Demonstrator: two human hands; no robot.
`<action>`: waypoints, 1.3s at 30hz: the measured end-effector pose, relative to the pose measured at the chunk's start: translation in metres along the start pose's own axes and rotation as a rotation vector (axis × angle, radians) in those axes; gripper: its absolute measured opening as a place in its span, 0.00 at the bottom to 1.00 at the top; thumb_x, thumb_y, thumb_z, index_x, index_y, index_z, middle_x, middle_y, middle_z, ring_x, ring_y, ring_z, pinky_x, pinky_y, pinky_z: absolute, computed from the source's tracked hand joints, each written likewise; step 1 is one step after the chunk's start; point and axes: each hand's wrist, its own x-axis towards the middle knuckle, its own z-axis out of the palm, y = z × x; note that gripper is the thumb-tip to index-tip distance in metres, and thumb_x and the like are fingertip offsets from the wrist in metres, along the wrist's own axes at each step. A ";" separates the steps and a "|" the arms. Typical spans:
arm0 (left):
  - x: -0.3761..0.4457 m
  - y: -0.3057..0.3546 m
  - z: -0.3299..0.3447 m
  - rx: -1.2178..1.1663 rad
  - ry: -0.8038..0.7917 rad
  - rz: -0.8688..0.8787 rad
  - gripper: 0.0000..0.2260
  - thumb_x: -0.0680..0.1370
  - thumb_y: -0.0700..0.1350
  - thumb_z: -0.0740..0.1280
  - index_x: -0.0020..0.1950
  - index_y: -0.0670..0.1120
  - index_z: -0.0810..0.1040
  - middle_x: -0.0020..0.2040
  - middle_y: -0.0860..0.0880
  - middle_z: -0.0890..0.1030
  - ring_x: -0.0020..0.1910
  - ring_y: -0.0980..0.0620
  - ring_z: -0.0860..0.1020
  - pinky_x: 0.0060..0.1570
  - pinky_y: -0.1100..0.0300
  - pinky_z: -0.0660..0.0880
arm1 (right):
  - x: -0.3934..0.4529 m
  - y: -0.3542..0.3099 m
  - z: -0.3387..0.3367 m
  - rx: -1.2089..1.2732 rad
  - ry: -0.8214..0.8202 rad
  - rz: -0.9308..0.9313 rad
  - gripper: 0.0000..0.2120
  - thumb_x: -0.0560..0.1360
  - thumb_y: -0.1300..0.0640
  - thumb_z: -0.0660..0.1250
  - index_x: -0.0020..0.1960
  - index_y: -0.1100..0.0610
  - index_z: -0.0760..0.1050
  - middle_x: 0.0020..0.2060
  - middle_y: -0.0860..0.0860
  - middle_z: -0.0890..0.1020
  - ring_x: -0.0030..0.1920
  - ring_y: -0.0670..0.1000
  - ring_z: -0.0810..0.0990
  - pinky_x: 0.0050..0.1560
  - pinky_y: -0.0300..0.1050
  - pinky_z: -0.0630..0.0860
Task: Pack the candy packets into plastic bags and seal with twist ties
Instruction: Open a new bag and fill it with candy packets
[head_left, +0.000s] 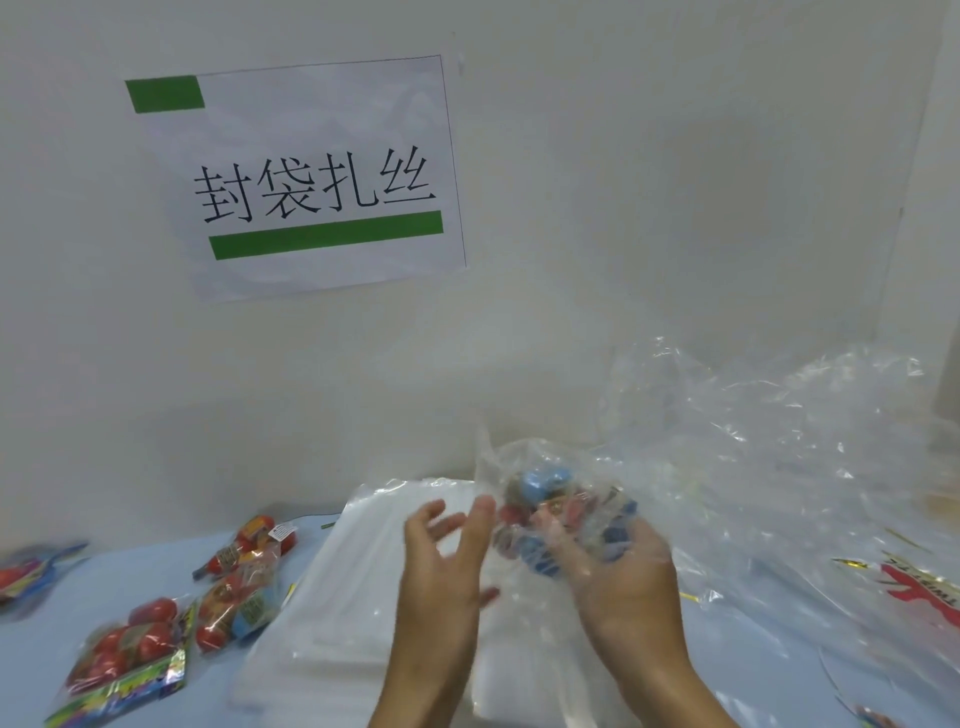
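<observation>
My right hand (623, 577) cups a clear plastic bag (524, 462) that holds a candy packet (563, 512) with blue and red sweets, lifted above the table. Beside it, my left hand (441, 566) stands upright with straight, spread fingers, its fingertips close to the bag's left side; whether they touch the plastic is unclear. Loose candy packets lie on the table at the left: a red one (130, 654) near the front, one with orange and blue sweets (234, 608), and another (249, 545) behind it.
A flat stack of clear plastic bags (332, 587) lies under my hands on the light-blue table (156, 566). A big crumpled heap of clear plastic (789, 447) fills the right side. A red-printed wrapper (919, 592) lies far right. A paper sign (311, 176) hangs on the wall.
</observation>
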 end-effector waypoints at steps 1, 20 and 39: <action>0.001 -0.004 0.002 -0.037 -0.096 -0.126 0.34 0.64 0.66 0.69 0.65 0.50 0.72 0.59 0.52 0.81 0.56 0.53 0.81 0.51 0.48 0.81 | -0.002 0.000 0.001 -0.012 -0.043 -0.016 0.11 0.67 0.56 0.81 0.48 0.51 0.83 0.39 0.45 0.87 0.40 0.46 0.86 0.46 0.48 0.82; 0.009 -0.028 0.006 -0.134 -0.225 -0.074 0.21 0.71 0.62 0.65 0.58 0.53 0.83 0.54 0.51 0.86 0.54 0.52 0.84 0.49 0.53 0.82 | -0.008 -0.005 0.012 0.246 -0.073 0.027 0.16 0.68 0.47 0.75 0.49 0.56 0.80 0.41 0.53 0.86 0.44 0.54 0.86 0.47 0.52 0.82; -0.004 -0.010 0.002 0.240 0.046 0.371 0.24 0.69 0.66 0.66 0.63 0.61 0.69 0.62 0.66 0.73 0.63 0.61 0.73 0.52 0.66 0.72 | -0.004 -0.007 -0.001 0.285 0.015 0.042 0.18 0.62 0.46 0.77 0.38 0.60 0.81 0.29 0.55 0.83 0.26 0.48 0.79 0.25 0.36 0.73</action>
